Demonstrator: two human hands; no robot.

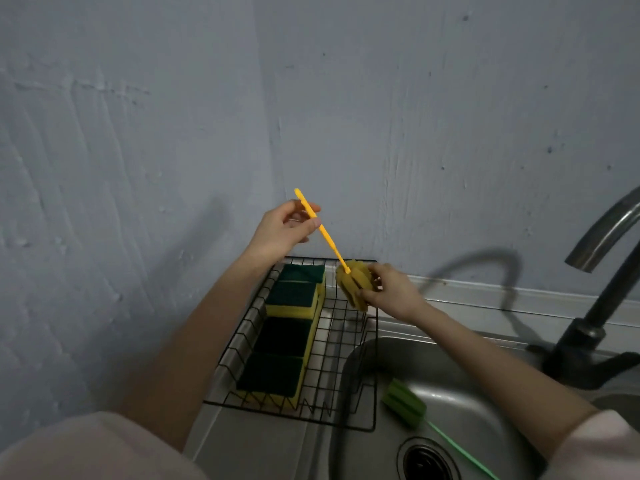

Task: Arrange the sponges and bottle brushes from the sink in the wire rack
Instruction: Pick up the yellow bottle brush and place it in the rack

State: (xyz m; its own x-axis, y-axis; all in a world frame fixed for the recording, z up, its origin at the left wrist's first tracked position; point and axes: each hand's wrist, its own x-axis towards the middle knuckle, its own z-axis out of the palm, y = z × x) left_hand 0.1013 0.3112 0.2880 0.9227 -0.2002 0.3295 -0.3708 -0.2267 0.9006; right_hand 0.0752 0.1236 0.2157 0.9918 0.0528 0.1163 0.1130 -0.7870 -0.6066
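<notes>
A yellow bottle brush [349, 282] hangs over the far end of the black wire rack [341, 344]. My left hand [284, 228] pinches its thin handle high up. My right hand [391, 292] grips its sponge head. Several green-and-yellow sponges [287, 336] lie in a row along the rack's left side. A green bottle brush [405, 403] lies in the steel sink [460, 403], its thin handle running toward the lower right.
A dark faucet [602, 299] rises at the right behind the sink. The drain [424, 460] sits at the sink's bottom. A grey-blue wall corner stands close behind the rack. The rack's right half holds nothing.
</notes>
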